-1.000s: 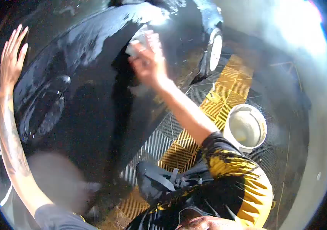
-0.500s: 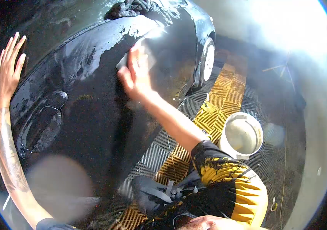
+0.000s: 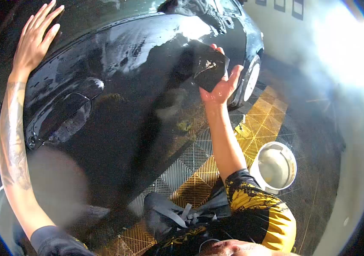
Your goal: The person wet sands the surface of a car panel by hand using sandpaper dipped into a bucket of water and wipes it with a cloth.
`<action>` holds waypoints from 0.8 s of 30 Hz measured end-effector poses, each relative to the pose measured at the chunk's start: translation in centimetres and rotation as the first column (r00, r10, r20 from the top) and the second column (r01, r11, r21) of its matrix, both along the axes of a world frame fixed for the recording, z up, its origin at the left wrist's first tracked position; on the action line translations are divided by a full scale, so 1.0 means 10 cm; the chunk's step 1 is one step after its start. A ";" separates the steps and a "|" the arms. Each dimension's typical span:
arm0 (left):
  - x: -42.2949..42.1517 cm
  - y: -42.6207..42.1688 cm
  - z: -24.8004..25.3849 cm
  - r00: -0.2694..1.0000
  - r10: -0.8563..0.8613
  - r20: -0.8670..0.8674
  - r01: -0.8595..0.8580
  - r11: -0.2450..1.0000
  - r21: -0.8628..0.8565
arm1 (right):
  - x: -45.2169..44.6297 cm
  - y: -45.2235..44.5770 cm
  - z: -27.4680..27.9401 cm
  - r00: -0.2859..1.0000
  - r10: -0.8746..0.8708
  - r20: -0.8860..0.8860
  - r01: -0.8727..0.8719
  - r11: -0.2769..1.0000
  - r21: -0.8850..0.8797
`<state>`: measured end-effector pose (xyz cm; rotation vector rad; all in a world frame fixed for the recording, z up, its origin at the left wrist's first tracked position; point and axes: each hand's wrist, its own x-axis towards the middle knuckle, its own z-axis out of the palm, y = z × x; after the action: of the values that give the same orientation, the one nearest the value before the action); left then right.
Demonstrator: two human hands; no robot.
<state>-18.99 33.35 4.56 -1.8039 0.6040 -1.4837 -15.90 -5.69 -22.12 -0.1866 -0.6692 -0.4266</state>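
My right hand (image 3: 219, 90) is closed on a flat dark pad (image 3: 210, 73), thumb at one side and fingertips at its far edge. The pad's black face is turned up toward me, with small pale, shiny marks on it. Behind it is the black car's door (image 3: 126, 119), wet and streaked along its upper part. My left hand (image 3: 32, 48) lies flat with fingers stretched against the car, above the door handle (image 3: 72, 112). A dark, fluffy towel (image 3: 192, 9) is draped on the car near the top.
A white bucket (image 3: 259, 170) stands on the grey and yellow tiled floor (image 3: 195, 183), right of my right arm. A small yellow object (image 3: 242, 130) lies on the tiles near the wheel (image 3: 252, 81). Bright light glares at the upper right.
My right hand has come off the door panel and turned over, so the pad's dark face now shows. In view, the car and left hand have shifted; the left hand stays flat against the car.
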 end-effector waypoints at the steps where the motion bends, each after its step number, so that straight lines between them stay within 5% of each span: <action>1: 0.01 0.01 0.00 1.000 0.008 0.002 -0.008 1.000 0.002 | -0.04 0.07 -0.02 0.996 -0.090 -0.005 0.089 0.993 -0.074; 2: 0.02 0.01 0.00 1.000 0.002 0.006 -0.002 1.000 0.005 | -0.04 0.13 -0.04 0.984 -0.180 -0.004 0.178 0.973 -0.147; 3: 0.01 0.00 0.01 1.000 -0.007 0.010 0.006 1.000 0.010 | 0.08 0.22 -0.18 0.855 -0.518 0.023 0.457 0.730 -0.508; 5: -0.01 -0.02 0.00 1.000 -0.013 -0.001 0.013 1.000 0.023 | 0.19 0.41 -0.24 0.310 -0.787 0.533 0.837 -0.040 -0.545; 8: -0.11 -0.10 0.04 1.000 0.026 -0.001 -0.026 0.999 0.026 | 0.15 0.76 -0.31 0.269 -0.810 0.521 0.849 -0.056 -0.526; 11: -0.07 -0.07 0.04 0.998 0.044 0.037 -0.045 0.999 0.027 | -0.22 0.96 -0.43 0.378 -0.542 0.750 0.855 -0.105 -0.508; 13: -0.09 -0.08 0.05 0.999 0.039 0.010 -0.039 0.999 0.009 | -0.01 0.78 -0.40 0.230 -0.597 0.768 0.861 -0.244 -0.447; 18: -0.05 -0.07 0.05 0.999 0.032 -0.006 -0.032 1.000 0.000 | 0.97 0.20 -0.26 0.112 -0.927 0.359 0.722 -0.172 -0.670; 19: -0.04 -0.07 0.05 1.000 0.030 -0.002 -0.030 0.999 0.010 | 0.68 0.32 -0.22 0.187 -0.905 0.381 0.729 -0.132 -0.671; 22: -0.03 -0.08 0.06 0.998 0.055 0.006 -0.055 0.998 0.036 | 0.14 0.82 -0.47 0.296 -0.739 0.606 0.690 -0.274 -0.670; 24: -0.05 -0.07 0.08 0.998 0.061 0.015 -0.062 0.997 0.040 | 0.12 0.68 -0.48 0.223 -0.697 0.682 0.785 -0.286 -0.550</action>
<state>-19.50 32.69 5.36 -1.7643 0.5623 -1.4323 -14.66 1.08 -26.88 -1.8383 -0.7292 -1.3764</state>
